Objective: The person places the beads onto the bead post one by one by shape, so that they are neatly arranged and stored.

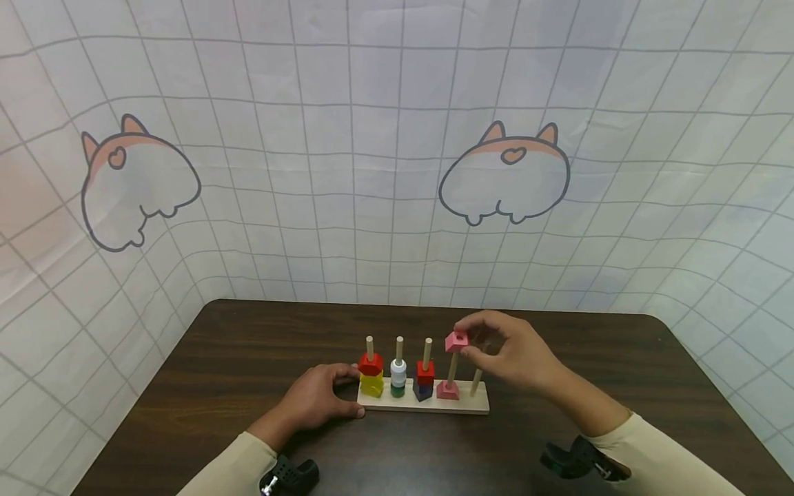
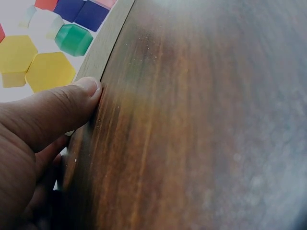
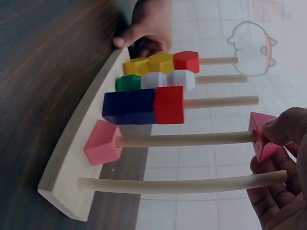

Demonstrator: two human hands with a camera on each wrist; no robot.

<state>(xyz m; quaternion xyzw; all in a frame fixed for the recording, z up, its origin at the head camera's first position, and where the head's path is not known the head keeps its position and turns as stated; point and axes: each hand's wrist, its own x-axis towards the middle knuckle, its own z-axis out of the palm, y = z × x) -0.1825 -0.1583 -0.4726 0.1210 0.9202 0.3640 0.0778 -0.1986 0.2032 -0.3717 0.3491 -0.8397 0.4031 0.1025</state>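
Observation:
A wooden peg stacker (image 1: 400, 404) with several upright pegs lies on the table. My left hand (image 1: 319, 396) grips its left end, thumb along the front edge and fingers behind. Thumb and fingers of my right hand (image 1: 515, 350) pinch a pink block (image 3: 261, 136) at the top of the fourth peg (image 3: 187, 140), its hole lined up with the peg's tip. Another pink block (image 1: 447, 390) sits at that peg's foot. Beside it, the rightmost peg (image 3: 192, 184) is bare and runs close by the right hand's curled fingers.
The first peg bears yellow blocks (image 3: 160, 63) under a red one (image 3: 186, 62). Green (image 3: 128, 83) and white pieces (image 3: 168, 80) fill the second, dark blue blocks (image 3: 128, 106) and a red cube (image 3: 169, 105) the third. A draped grid-patterned cloth (image 1: 397, 172) stands behind the dark table (image 1: 248, 337).

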